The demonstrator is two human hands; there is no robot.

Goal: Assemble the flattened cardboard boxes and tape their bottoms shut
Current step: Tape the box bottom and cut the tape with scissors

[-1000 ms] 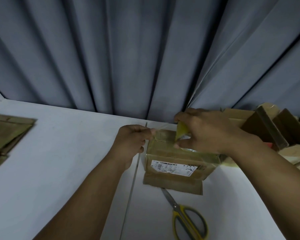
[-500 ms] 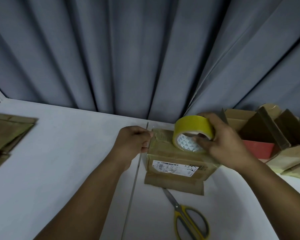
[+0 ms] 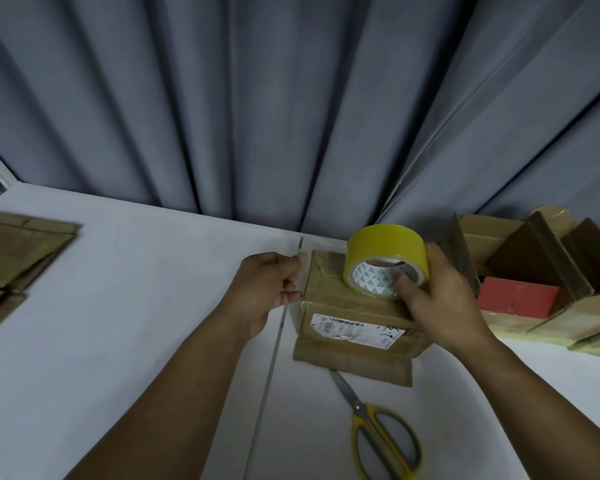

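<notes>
Near the far edge of the table [image 3: 118, 306], a yellow tape roll [image 3: 385, 249] is held upright on a closed cardboard box [image 3: 354, 308].

The roll is gripped by the right hand [image 3: 440, 299], thumb inside the core and fingers wrapped round the outside. The box's left side is held by the left hand [image 3: 260, 292], its fingers curled with the thumb tip pressed at the far left corner. Yellow-handled scissors [image 3: 381, 434] are laid just nearer than the box. Open boxes [image 3: 499, 237] are grouped at the far right corner, and a red block [image 3: 516, 299] is seen inside one. Flattened boxes [image 3: 18, 251] are stacked at the left edge.
</notes>
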